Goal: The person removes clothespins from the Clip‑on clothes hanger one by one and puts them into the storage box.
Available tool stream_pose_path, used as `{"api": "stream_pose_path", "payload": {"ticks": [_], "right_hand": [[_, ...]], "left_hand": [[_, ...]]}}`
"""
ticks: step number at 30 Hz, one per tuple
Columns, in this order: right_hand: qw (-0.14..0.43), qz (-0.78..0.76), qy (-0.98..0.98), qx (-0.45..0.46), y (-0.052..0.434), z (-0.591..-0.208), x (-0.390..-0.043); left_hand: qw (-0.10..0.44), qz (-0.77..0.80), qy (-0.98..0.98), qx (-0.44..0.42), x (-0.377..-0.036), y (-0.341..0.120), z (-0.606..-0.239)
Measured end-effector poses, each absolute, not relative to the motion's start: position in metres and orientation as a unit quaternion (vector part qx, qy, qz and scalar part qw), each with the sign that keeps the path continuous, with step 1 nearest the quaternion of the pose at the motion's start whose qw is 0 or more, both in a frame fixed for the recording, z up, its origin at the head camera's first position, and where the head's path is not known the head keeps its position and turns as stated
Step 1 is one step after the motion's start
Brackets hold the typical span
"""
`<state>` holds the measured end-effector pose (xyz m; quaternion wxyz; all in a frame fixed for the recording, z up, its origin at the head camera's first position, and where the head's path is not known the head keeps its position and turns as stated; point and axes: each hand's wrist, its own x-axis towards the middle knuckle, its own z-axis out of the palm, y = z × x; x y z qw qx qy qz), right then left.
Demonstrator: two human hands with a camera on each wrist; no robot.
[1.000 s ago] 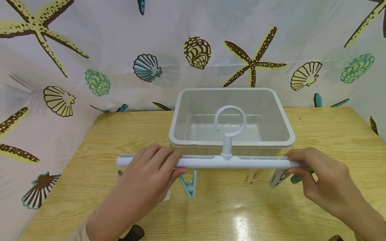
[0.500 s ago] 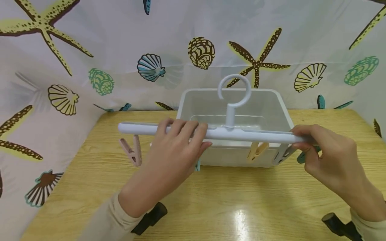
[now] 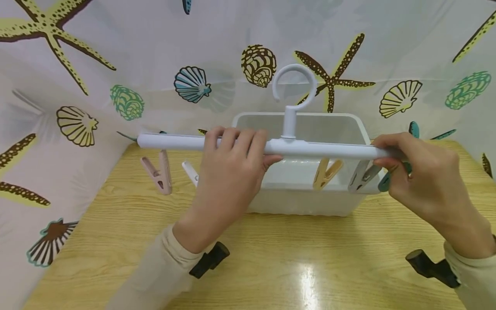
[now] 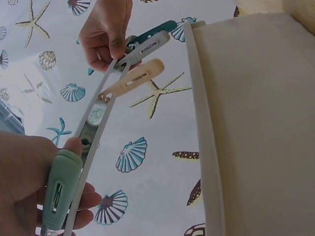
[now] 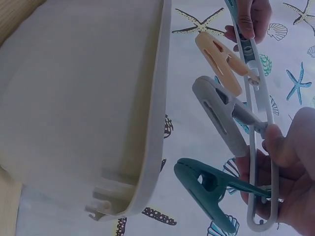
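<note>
A pale plastic clip hanger [image 3: 329, 150] with a round hook [image 3: 310, 94] is held level between both hands. My left hand [image 3: 232, 172] grips its bar just left of the hook, fingers over the top and thumb beneath. At the right end, my right hand [image 3: 426, 176] pinches the bar. Beneath it hang a pink clip [image 3: 165, 172], a white clip [image 3: 190, 171], a yellow clip [image 3: 320, 181], a grey clip [image 3: 355, 184] and a dark green clip [image 3: 383, 183]. In the left wrist view, a light green clip [image 4: 61, 187] lies against my left hand.
A whitish plastic bin [image 3: 298, 202] stands behind and below the hanger, overlapped by the bar. The wooden table [image 3: 271, 258] ends at a curtain [image 3: 155, 51] printed with shells and starfish. Black mounts [image 3: 211, 260] sit at both wrists.
The hanger has risen and moved forward, from in front of the bin to overlapping its top. My left hand has shifted along the bar closer to the hook. The right hand keeps its hold.
</note>
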<state>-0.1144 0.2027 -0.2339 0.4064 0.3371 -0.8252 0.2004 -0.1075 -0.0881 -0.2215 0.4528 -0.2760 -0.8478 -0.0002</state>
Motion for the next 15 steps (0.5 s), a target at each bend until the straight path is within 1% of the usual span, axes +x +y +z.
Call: {"api": "stream_pose_path", "payload": {"ticks": [4, 9, 11, 13, 15], "right_hand": [[0.420, 0.217, -0.811, 0.345, 0.200, -0.233, -0.117], [0.411, 0.217, -0.818, 0.338, 0.197, -0.227, -0.118], [0.443, 0.258, -0.799, 0.315, 0.194, -0.228, -0.119], [0.473, 0.334, -0.763, 0.288, 0.193, -0.232, -0.119], [0.484, 0.418, -0.722, 0.263, 0.195, -0.239, -0.117]], "left_hand": [[0.452, -0.005, -0.850, -0.273, -0.109, -0.097, -0.217], [0.453, -0.011, -0.850, -0.270, -0.110, -0.102, -0.215], [0.452, -0.021, -0.851, -0.267, -0.110, -0.104, -0.215], [0.450, -0.032, -0.851, -0.267, -0.110, -0.106, -0.216], [0.450, -0.041, -0.851, -0.268, -0.110, -0.109, -0.216]]}}
